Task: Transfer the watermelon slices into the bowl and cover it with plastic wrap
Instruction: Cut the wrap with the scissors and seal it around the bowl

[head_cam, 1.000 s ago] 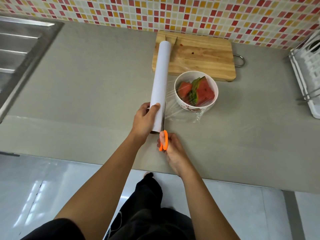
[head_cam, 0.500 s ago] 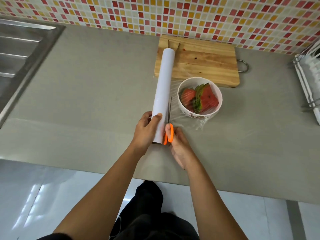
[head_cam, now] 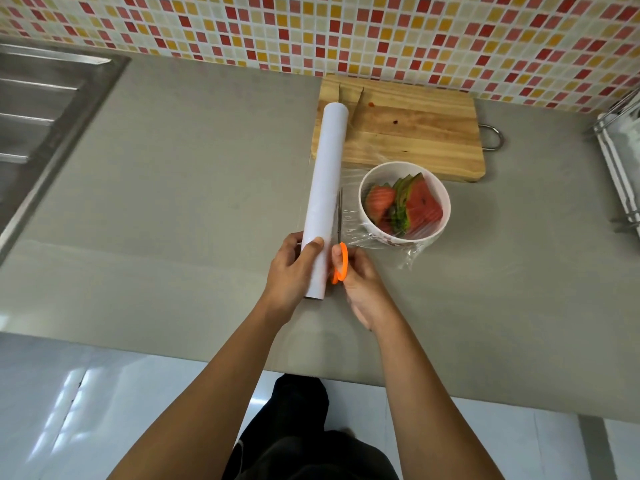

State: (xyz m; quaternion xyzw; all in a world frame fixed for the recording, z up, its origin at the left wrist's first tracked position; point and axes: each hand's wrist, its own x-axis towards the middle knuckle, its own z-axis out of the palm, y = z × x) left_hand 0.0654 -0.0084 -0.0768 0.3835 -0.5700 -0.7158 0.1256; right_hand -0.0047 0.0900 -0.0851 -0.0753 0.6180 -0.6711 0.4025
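Orange-handled scissors [head_cam: 340, 261] have advanced farther along the right side of the plastic wrap roll [head_cam: 327, 188], blades at the film [head_cam: 349, 233]; the left hand [head_cam: 294, 271] grips the roll's near end, the right hand [head_cam: 363, 289] grips the scissors. The watermelon slices [head_cam: 420, 209] lie in the film-covered bowl [head_cam: 398, 239], right of the roll.

**Counter layout**

The wrap roll [head_cam: 327, 199] runs front to back on the counter [head_cam: 194, 188], its far end over the cutting board [head_cam: 415, 133]. The scissors [head_cam: 340, 216] lie between it and the bowl [head_cam: 437, 187], which holds the watermelon slices [head_cam: 420, 209] before the board. The sink [head_cam: 41, 109] is far left, the rack [head_cam: 620, 161] far right.
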